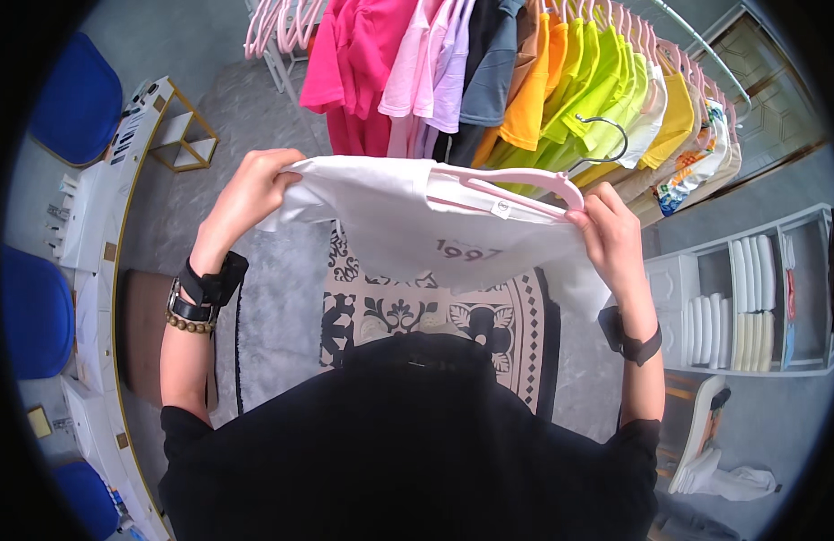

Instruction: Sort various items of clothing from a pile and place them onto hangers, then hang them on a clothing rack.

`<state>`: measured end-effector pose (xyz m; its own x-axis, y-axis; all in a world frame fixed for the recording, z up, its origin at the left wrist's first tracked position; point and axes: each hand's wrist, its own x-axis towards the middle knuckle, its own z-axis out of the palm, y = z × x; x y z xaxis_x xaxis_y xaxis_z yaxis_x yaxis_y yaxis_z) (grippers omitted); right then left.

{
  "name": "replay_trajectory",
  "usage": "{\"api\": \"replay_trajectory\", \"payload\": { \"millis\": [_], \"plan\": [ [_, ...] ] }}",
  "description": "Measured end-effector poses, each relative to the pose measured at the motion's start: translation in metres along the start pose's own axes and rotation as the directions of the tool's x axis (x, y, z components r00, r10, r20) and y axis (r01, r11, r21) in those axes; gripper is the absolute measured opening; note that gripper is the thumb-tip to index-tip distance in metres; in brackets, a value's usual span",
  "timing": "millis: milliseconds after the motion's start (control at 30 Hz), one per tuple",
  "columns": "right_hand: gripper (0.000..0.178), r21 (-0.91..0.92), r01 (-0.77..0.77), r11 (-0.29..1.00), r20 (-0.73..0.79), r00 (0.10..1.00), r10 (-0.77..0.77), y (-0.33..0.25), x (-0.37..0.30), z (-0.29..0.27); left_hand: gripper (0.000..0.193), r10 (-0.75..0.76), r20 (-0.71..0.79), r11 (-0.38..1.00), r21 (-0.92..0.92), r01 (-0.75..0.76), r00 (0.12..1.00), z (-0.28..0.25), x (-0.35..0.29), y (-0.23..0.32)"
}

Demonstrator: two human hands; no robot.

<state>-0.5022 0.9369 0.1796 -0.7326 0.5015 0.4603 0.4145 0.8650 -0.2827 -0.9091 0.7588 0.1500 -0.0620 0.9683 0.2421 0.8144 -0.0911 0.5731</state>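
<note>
A white T-shirt (pixel 372 207) with dark printing on its front is stretched between my two hands. My left hand (pixel 259 187) pinches one shoulder of it, the fingers closed on the cloth. On the other side, my right hand (pixel 609 230) is closed on the shirt beside the neckline, close to the pink hanger's curved shoulder. The pink hanger (pixel 511 178) lies across the neck opening, its left part hidden inside the shirt. Its dark metal hook (pixel 622 135) tips to the right. Whether my right fingers also grip the hanger, I cannot tell.
Ahead stands a rail (pixel 696 45) full of coloured shirts, with bare pink hangers (pixel 286 27) at its left. White shelves (pixel 755 293) with folded clothes are at the right. A long white table (pixel 96 288) with blue chairs runs along the left. A patterned rug (pixel 520 352) lies below.
</note>
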Motion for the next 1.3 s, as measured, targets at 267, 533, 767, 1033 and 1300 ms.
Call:
{"api": "replay_trajectory", "payload": {
  "millis": [267,533,767,1033,1300],
  "plan": [
    [0.017,0.095,0.074,0.993,-0.074,0.995,-0.067,-0.020,-0.011,0.014,0.055,0.268,-0.003,0.962,-0.047,-0.268,0.963,0.018,0.023,0.042],
    [0.019,0.323,-0.452,0.832,0.230,0.890,0.394,-0.067,-0.067,-0.033,0.008,0.519,-0.111,0.829,-0.179,-0.531,0.848,0.084,0.055,0.087],
    [0.021,0.464,-0.748,0.475,0.215,0.616,0.758,-0.077,-0.160,-0.083,0.016,0.546,0.011,0.741,-0.472,-0.477,0.837,0.137,0.095,0.119],
    [0.042,0.892,-0.435,0.121,0.120,0.488,0.864,-0.016,-0.187,-0.177,0.045,0.569,0.103,0.764,-0.432,-0.479,0.816,0.173,0.136,0.167],
    [0.053,0.899,-0.371,0.234,0.075,0.656,0.751,0.079,-0.154,-0.202,0.054,0.506,0.107,0.611,-0.745,-0.268,0.856,0.275,0.245,0.235]
  ]
}}
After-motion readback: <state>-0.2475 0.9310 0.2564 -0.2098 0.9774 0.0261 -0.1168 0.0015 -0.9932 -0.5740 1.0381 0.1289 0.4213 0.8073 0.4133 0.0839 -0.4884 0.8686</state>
